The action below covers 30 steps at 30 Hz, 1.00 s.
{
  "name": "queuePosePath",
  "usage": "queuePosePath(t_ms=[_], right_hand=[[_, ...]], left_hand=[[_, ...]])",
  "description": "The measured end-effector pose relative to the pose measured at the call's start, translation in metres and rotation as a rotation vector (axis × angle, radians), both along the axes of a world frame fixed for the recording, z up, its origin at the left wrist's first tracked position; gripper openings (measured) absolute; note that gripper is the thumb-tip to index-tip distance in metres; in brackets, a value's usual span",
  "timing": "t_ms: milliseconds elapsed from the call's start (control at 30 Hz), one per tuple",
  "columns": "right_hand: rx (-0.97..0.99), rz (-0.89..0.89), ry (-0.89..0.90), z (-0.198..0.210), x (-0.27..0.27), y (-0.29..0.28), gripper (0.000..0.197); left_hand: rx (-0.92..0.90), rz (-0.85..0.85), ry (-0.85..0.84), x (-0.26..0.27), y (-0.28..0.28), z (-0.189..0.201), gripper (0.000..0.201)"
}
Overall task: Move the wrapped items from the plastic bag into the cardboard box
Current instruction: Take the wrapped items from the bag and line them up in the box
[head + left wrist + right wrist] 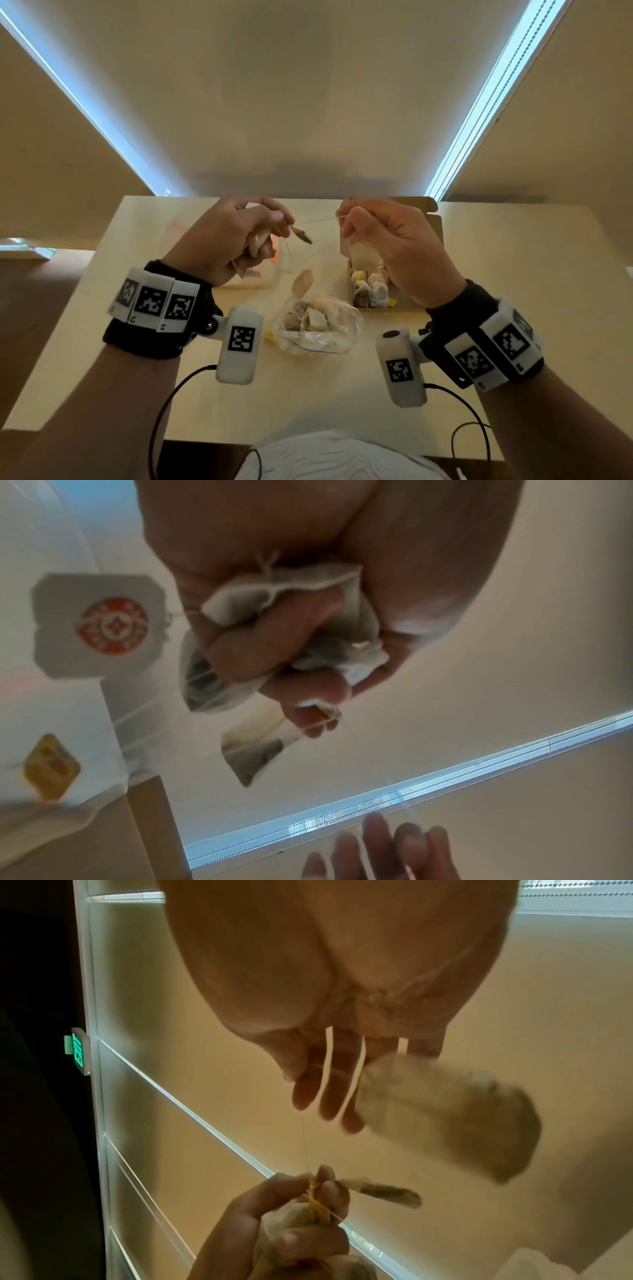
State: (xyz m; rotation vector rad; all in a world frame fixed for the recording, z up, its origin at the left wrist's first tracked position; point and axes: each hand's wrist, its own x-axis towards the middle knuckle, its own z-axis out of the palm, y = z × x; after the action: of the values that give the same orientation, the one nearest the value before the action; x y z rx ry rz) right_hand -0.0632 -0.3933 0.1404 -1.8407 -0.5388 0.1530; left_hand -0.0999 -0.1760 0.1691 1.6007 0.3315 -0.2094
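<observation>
My left hand is raised above the table and grips a bunch of tea bags in its curled fingers. One tea bag sticks out past its fingertips, and another dangles lower. A thin string runs tight from that hand to my right hand, which pinches it between thumb and forefinger. A blurred tea bag hangs by the right fingers. The clear plastic bag lies below with several tea bags inside. The cardboard box stands open at the right, several wrapped items in it.
Everything rests on a pale table against a blind-covered window. A white paper tag with an orange emblem and a yellow tag hang on strings near the left hand. Cables trail from both wrist cameras to the table's near edge.
</observation>
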Motion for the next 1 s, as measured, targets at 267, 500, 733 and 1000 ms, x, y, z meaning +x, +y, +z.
queuePosePath(t_ms=[267,500,733,1000], right_hand=[[0.022,0.040,0.050,0.007,-0.004,0.000,0.027],[0.113,0.055,0.115,0.007,-0.005,-0.001,0.021],[-0.099,0.077,0.144,-0.009,-0.004,-0.003,0.014],[-0.023,0.123,0.282,-0.013,-0.019,0.038,0.022]], left_hand=[[-0.292,0.134,0.034,-0.002,-0.003,-0.012,0.039],[-0.177,0.136,-0.004,-0.005,-0.007,-0.005,0.044],[0.088,0.085,-0.141,-0.011,-0.005,0.001,0.043],[0.200,-0.039,-0.210,-0.012,-0.014,0.017,0.044]])
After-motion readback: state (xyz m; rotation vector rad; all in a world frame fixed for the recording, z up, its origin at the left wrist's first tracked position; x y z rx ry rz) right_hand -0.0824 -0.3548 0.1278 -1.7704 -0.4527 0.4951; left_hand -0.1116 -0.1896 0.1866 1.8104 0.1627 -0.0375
